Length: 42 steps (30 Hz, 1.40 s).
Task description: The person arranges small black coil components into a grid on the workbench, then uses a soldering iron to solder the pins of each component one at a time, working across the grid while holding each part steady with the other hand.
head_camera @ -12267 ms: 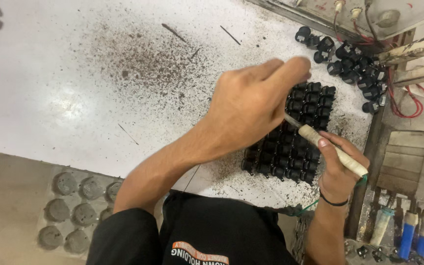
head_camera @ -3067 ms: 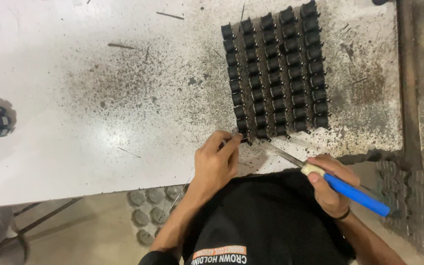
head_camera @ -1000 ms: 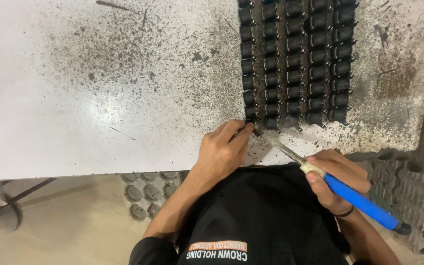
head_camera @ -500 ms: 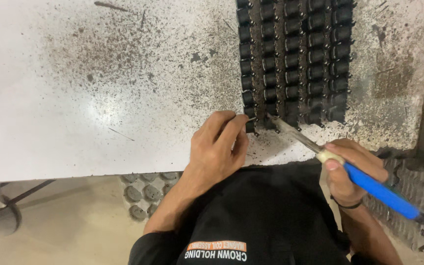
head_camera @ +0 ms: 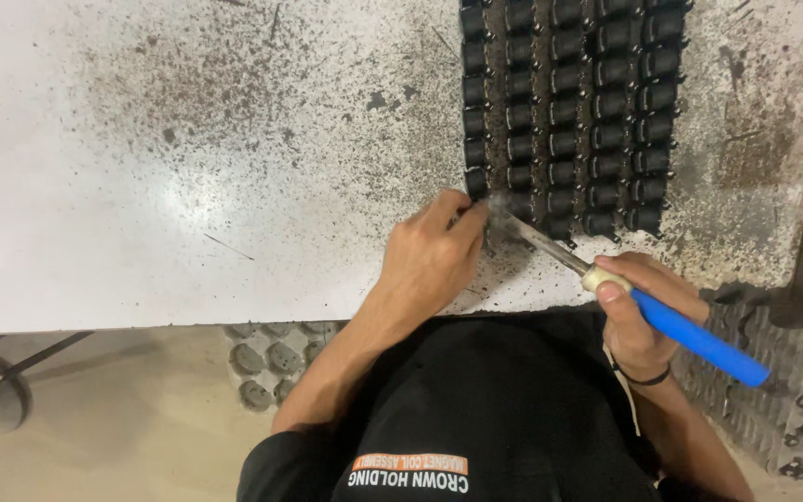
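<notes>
The left hand pinches something small, hidden by its fingers, at the desk's near edge. The right hand grips a blue-handled soldering iron, tip there. Soldering seems underway; next comes a steady touch beside the black coil block.

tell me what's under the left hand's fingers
The left hand rests on the speckled white table at the near corner of the block of black parts. The blue-handled tool tip points there; whatever the fingertips pinch is covered.

Orange-white label on black shirt
</notes>
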Each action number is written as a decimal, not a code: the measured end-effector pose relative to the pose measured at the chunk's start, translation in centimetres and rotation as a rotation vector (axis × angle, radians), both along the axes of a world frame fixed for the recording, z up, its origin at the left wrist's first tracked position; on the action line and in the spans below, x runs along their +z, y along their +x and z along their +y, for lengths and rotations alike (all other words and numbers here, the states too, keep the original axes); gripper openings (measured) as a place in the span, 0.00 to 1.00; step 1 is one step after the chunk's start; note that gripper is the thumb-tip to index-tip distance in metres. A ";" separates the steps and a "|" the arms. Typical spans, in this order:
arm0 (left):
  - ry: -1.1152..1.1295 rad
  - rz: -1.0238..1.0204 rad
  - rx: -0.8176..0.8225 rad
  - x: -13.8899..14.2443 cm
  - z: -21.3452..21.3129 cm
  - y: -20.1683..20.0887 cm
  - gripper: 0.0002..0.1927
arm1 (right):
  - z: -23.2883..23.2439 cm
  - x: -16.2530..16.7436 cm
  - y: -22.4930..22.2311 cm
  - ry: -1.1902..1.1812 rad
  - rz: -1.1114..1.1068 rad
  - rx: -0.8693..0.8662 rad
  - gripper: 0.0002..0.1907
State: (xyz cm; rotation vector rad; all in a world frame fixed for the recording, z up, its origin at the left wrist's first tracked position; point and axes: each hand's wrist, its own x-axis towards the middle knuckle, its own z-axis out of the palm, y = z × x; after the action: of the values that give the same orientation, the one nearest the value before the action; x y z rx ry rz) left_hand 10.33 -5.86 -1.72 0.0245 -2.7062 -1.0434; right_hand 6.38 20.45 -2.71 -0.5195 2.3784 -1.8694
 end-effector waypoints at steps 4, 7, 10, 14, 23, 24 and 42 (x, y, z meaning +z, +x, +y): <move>0.028 -0.046 0.004 0.2 0.0 -0.1 0.10 | 0.3 -0.5 0.2 -0.105 -0.160 -0.023 0.16; 0.068 -0.026 0.038 -0.2 0.0 -0.1 0.09 | 0.3 -0.6 0.3 -0.087 -0.186 -0.030 0.15; 0.057 -0.001 0.051 -0.7 0.2 -0.3 0.10 | 0.2 -0.3 0.3 -0.112 -0.134 -0.010 0.15; 0.076 -0.022 0.026 -0.8 0.3 -0.2 0.06 | 0.0 0.1 0.0 -0.051 -0.063 -0.005 0.14; 0.114 -0.008 0.033 -0.9 -0.1 0.2 0.10 | -0.1 0.5 -0.3 -0.067 0.024 -0.029 0.17; 0.104 0.004 0.030 -0.9 0.0 0.2 0.09 | -0.1 0.5 -0.4 -0.037 0.053 0.000 0.16; 0.115 0.072 0.061 -1.0 0.0 0.2 0.10 | -0.2 0.8 -0.8 -0.049 0.006 0.010 0.14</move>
State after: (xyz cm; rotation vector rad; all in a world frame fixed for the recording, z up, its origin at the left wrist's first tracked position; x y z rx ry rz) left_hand 10.49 -5.87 -2.70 0.0869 -2.5625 -1.1571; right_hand 5.63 20.29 -1.95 -0.5410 2.3342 -1.9290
